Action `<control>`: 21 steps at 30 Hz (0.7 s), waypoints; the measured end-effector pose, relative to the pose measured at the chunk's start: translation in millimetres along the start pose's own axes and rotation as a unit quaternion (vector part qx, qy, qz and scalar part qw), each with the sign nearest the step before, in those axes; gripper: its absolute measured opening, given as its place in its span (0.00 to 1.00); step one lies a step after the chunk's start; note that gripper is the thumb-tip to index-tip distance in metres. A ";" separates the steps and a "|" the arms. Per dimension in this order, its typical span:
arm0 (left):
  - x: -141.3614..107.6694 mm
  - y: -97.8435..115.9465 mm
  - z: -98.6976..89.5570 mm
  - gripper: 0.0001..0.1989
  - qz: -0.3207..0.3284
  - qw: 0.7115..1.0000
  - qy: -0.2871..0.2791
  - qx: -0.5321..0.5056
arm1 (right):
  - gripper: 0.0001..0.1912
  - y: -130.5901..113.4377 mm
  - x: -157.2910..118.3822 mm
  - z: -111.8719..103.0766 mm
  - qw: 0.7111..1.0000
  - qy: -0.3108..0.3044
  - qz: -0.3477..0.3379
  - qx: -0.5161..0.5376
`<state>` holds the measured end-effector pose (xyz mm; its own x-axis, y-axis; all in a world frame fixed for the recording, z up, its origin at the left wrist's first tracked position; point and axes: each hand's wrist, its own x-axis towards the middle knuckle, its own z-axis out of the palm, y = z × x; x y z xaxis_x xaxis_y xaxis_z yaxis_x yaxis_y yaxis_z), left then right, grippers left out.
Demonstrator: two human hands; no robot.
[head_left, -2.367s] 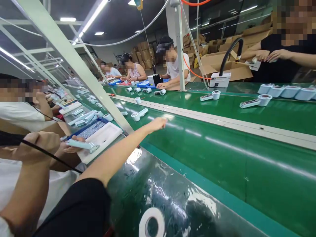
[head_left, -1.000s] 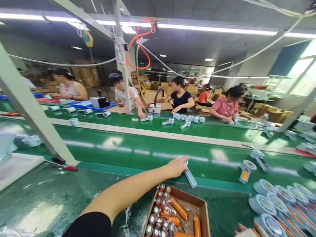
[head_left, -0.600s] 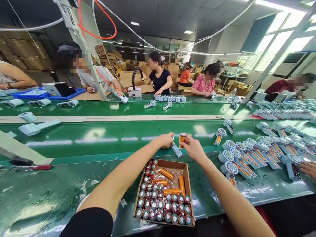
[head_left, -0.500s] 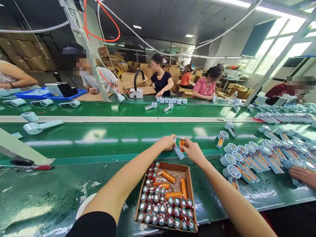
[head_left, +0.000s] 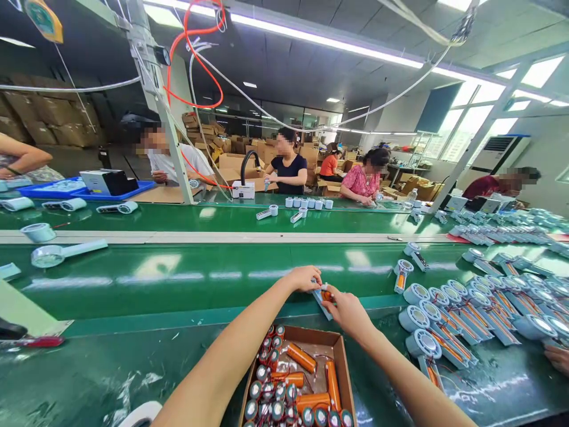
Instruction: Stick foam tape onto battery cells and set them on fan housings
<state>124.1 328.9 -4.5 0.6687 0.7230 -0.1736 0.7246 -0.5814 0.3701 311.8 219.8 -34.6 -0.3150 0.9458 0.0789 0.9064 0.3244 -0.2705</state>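
Observation:
My left hand (head_left: 306,279) is closed on the head end of a light-blue handheld fan housing (head_left: 323,308) at the near edge of the belt. In my right hand (head_left: 345,308) an orange battery (head_left: 326,295) is pinched by the fingers, against the upper part of the housing's handle. Fingers partly cover both pieces, so I cannot tell how deep the battery sits. Below my hands stands a cardboard box (head_left: 345,365) with several orange batteries (head_left: 301,357), some upright with wires, some lying on their sides.
Several fan housings with batteries (head_left: 453,314) crowd the bench on the right, beside a co-worker's hand (head_left: 558,357). Two more housings (head_left: 403,274) lie on the green belt (head_left: 231,261). A white roll (head_left: 140,414) is at lower left. Co-workers sit across the belt.
My right hand has brought the battery from beside the housing onto its handle. My left hand keeps its hold. The camera view has tilted upward, so everything appears lower.

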 end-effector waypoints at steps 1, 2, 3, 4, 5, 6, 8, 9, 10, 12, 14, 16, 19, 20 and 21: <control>0.5 1.5 -1.4 0.15 -0.004 1.000 0.008 -0.004 | 0.20 -0.3 1.5 1.1 1.000 0.006 0.025 -0.018; 1.3 3.2 -3.0 0.16 -0.009 1.000 0.016 -0.008 | 0.20 -0.7 3.3 2.0 0.998 0.008 0.045 -0.033; 2.0 4.9 -4.8 0.17 -0.014 1.000 0.022 -0.013 | 0.20 -1.2 5.4 2.6 0.997 0.007 0.057 -0.047; 2.2 6.7 -6.4 0.18 -0.018 0.999 0.027 -0.017 | 0.19 -1.8 7.8 2.8 0.997 0.002 0.060 -0.058; 1.5 8.4 -7.6 0.18 -0.021 0.999 0.032 -0.022 | 0.19 -2.4 10.5 2.6 0.996 -0.004 0.059 -0.066; -0.4 10.1 -8.4 0.18 -0.022 0.999 0.038 -0.026 | 0.18 -3.0 13.4 2.0 0.996 -0.011 0.055 -0.072; -7.6 12.9 -8.7 0.17 -0.023 0.998 0.052 -0.034 | 0.18 -4.2 19.8 0.2 0.995 -0.024 0.044 -0.084; -12.7 14.1 -8.6 0.17 -0.024 0.997 0.061 -0.037 | 0.17 -4.7 22.9 -0.8 0.995 -0.028 0.038 -0.091; -18.7 15.0 -8.9 0.17 -0.025 0.996 0.071 -0.041 | 0.17 -5.2 25.7 -1.8 0.994 -0.031 0.031 -0.097; -33.6 15.9 -11.7 0.19 -0.031 0.994 0.091 -0.049 | 0.16 -5.8 29.8 -3.3 0.993 -0.032 0.018 -0.109; -56.8 13.5 -17.0 0.21 -0.039 0.992 0.111 -0.055 | 0.15 -5.7 31.2 -4.1 0.993 -0.031 0.009 -0.115; -96.0 4.9 -19.2 0.21 -0.049 0.989 0.126 -0.056 | 0.15 -4.2 30.8 -3.9 0.993 -0.030 0.003 -0.114; -193.4 -26.7 2.6 0.21 -0.111 0.978 0.169 -0.051 | 0.13 0.5 32.1 -3.0 0.994 -0.030 0.008 -0.100; -233.3 -42.7 18.7 0.20 -0.163 0.960 0.219 -0.057 | 0.12 2.6 34.3 -3.0 0.995 -0.029 0.015 -0.094; -274.0 -60.7 38.4 0.19 -0.208 0.940 0.265 -0.051 | 0.10 4.7 37.6 -3.4 0.996 -0.027 0.023 -0.087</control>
<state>-96.8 151.8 -14.4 0.1349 0.9800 0.1462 0.8673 -0.1881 0.4609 305.1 257.0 -29.7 -0.2827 0.9590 0.0176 0.9538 0.2830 -0.1010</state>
